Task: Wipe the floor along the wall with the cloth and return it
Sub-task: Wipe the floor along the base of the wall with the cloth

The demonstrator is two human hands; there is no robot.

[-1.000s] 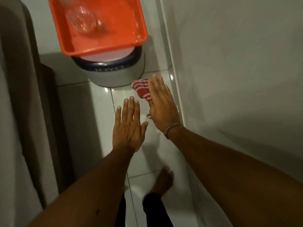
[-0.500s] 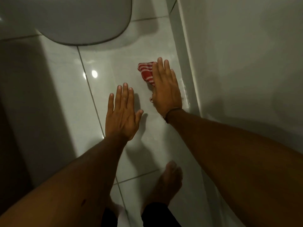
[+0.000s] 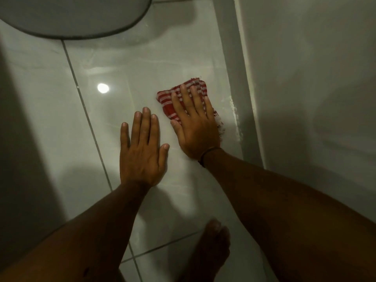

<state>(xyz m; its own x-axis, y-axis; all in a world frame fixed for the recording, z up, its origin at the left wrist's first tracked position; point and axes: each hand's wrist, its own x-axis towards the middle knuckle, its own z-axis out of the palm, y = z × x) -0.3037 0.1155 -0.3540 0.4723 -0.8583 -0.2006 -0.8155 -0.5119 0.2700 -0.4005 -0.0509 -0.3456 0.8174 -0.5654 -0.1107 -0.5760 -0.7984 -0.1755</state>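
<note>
My right hand (image 3: 196, 127) presses flat, fingers spread, on the red-striped cloth (image 3: 184, 96), lengthwise along the wall (image 3: 305, 78); my left hand (image 3: 142, 147) lies open beside it on the floor (image 3: 50, 119).

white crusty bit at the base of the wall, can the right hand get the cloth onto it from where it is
Probably yes. The right hand lies flat on the cloth beside the wall, and the white residue sits just past the cloth's edge, with bare floor between them.

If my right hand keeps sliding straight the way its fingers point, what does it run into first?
Likely nothing close. The right hand, flat on the red striped cloth, points up the floor beside the wall's base strip. The tile ahead looks bare to the picture's top edge; the grey rounded object sits off to the left.
</note>
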